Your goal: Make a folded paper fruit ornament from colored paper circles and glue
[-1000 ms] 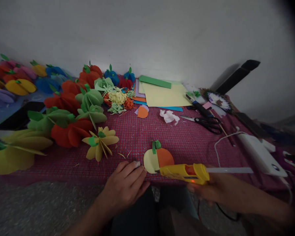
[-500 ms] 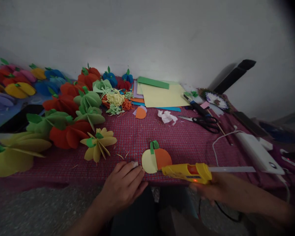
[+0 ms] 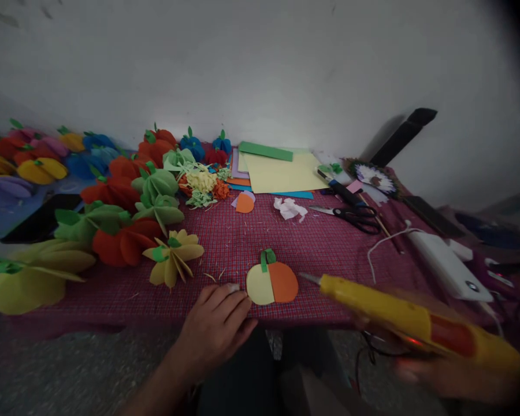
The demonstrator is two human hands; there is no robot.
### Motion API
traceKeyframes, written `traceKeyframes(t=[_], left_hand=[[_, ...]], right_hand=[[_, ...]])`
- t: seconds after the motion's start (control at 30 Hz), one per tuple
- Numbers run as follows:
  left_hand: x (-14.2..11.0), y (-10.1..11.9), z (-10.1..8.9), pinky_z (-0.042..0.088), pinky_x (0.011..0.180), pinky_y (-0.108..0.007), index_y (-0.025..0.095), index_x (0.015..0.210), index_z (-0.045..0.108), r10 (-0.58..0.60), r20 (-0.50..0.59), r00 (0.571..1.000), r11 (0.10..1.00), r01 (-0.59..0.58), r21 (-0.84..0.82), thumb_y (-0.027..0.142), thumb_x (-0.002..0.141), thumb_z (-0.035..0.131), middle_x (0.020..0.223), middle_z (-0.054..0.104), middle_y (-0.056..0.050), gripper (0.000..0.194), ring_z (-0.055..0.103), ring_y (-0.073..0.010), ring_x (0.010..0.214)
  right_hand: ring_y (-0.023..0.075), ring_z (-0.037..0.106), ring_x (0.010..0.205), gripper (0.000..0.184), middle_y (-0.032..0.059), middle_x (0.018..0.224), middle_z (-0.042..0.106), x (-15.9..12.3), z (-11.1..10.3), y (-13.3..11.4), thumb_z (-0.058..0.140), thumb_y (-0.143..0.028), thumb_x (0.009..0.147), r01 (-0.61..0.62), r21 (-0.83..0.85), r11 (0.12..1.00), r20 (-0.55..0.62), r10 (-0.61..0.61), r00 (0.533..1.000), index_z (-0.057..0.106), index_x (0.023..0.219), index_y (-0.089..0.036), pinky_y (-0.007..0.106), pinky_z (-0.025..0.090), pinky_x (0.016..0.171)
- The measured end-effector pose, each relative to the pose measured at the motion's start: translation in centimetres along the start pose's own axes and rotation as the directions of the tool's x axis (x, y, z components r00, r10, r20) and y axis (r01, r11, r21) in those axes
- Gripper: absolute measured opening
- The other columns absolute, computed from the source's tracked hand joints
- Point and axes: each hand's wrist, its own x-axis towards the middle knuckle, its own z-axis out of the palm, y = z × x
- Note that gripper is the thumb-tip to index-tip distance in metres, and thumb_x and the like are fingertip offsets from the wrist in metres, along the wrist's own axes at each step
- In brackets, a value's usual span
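My left hand (image 3: 216,323) lies with its fingers stretched out on the front edge of the cloth, its fingertips close beside the left rim of a flat paper pumpkin. Something small and white is on one finger. The paper pumpkin (image 3: 260,286) is half pale yellow and half orange, topped by a curled green paper stem (image 3: 267,259). In my right hand (image 3: 446,375), blurred by motion, is a yellow hot glue gun (image 3: 381,312) with a red glow at its side. Its metal nozzle (image 3: 311,278) points left, just off the pumpkin's right rim.
Several finished paper pumpkins (image 3: 125,240) crowd the left side, near paper shreds (image 3: 203,182). Coloured paper sheets (image 3: 281,173) lie at the back. Crumpled tissue (image 3: 290,209), scissors (image 3: 355,218), a cutter (image 3: 342,188) and a white power bank (image 3: 446,266) lie rightward.
The glue gun has moved right, away from the pumpkin's lower seam, and swung closer to me. My left hand stays almost where it was.
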Motion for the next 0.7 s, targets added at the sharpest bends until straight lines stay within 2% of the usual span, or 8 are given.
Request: traceKeyframes(t=[0.03,0.07,0.1,0.17,0.3,0.33,0.5,0.7], left_hand=[[0.0,0.0,-0.1,0.039,0.078,-0.037,0.018,0.095,0.062,-0.002,0.006,1.0,1.0,0.002,-0.004,0.024,0.078,0.059,0.092,0.068,-0.005,0.018,0.057,-0.0208,0.088],[0.0,0.0,-0.1,0.039,0.079,-0.037,0.017,0.095,0.062,-0.004,0.015,1.0,1.0,0.004,-0.011,0.024,0.078,0.059,0.092,0.068,-0.005,0.019,0.057,-0.0206,0.089],[0.0,0.0,-0.2,0.039,0.08,-0.037,0.017,0.096,0.061,-0.007,0.022,1.0,1.0,0.008,-0.018,0.025,0.078,0.059,0.093,0.068,-0.005,0.02,0.057,-0.0208,0.09],[-0.1,0.1,-0.4,0.039,0.081,-0.039,0.016,0.099,0.06,-0.021,0.024,0.999,0.999,0.022,-0.033,0.027,0.077,0.059,0.095,0.067,-0.006,0.024,0.056,-0.0221,0.092],[0.2,0.7,-1.2,0.038,0.083,-0.04,0.016,0.102,0.059,-0.085,-0.012,0.996,0.995,0.084,-0.048,0.028,0.076,0.058,0.097,0.067,-0.008,0.028,0.055,-0.0237,0.097],[0.4,1.0,-1.4,0.038,0.083,-0.04,0.017,0.1,0.059,-0.11,-0.028,0.994,0.993,0.108,-0.042,0.027,0.076,0.058,0.097,0.067,-0.007,0.026,0.055,-0.0236,0.096],[2.3,3.3,-1.8,0.035,0.081,-0.042,0.018,0.09,0.062,-0.193,-0.177,0.965,0.978,0.203,0.038,0.03,0.078,0.057,0.097,0.067,-0.007,0.018,0.055,-0.0259,0.095],[4.3,5.9,0.0,0.034,0.082,-0.046,0.018,0.084,0.063,-0.235,-0.149,0.961,0.954,0.257,0.155,0.04,0.072,0.062,0.105,0.064,-0.01,0.025,0.052,-0.0311,0.101]], right_hand=[[0.0248,0.065,0.077,0.047,0.0014,0.092,0.067,-0.1,-0.2,0.4,0.067,-0.043,0.06,0.072,-0.047,0.996,-0.049,-0.075,0.996,0.058,0.105,-0.038,0.032,0.057,0.064],[0.0256,0.064,0.083,0.048,0.002,0.098,0.066,0.0,-0.4,0.7,0.066,-0.041,0.063,0.101,-0.104,0.989,-0.151,-0.116,0.982,0.055,0.109,-0.038,0.033,0.056,0.068],[0.0257,0.063,0.086,0.047,0.0032,0.102,0.064,0.4,-0.6,0.9,0.065,-0.04,0.065,0.097,-0.145,0.985,-0.173,-0.122,0.977,0.053,0.111,-0.036,0.034,0.055,0.071],[0.0253,0.061,0.089,0.043,0.0065,0.107,0.061,1.6,-0.9,1.4,0.062,-0.037,0.071,0.002,-0.21,0.978,-0.149,-0.034,0.988,0.051,0.112,-0.029,0.034,0.052,0.074],[0.0267,0.058,0.094,0.044,0.0154,0.109,0.058,4.3,-0.5,4.1,0.054,-0.031,0.076,-0.114,-0.312,0.943,-0.215,0.046,0.976,0.049,0.117,-0.014,0.035,0.044,0.085],[0.0263,0.057,0.096,0.045,0.016,0.111,0.057,4.7,-0.1,5.1,0.051,-0.03,0.078,-0.122,-0.319,0.94,-0.185,0.064,0.981,0.048,0.119,-0.013,0.035,0.042,0.087],[0.0269,0.059,0.091,0.048,0.0157,0.106,0.061,6.1,1.7,9.3,0.057,-0.037,0.074,-0.218,-0.331,0.918,-0.266,0.131,0.955,0.053,0.114,-0.011,0.037,0.044,0.081],[0.0277,0.057,0.096,0.049,0.0152,0.11,0.059,5.7,1.2,9.0,0.059,-0.041,0.073,-0.184,-0.343,0.921,-0.261,0.094,0.961,0.055,0.114,-0.012,0.039,0.043,0.085]])
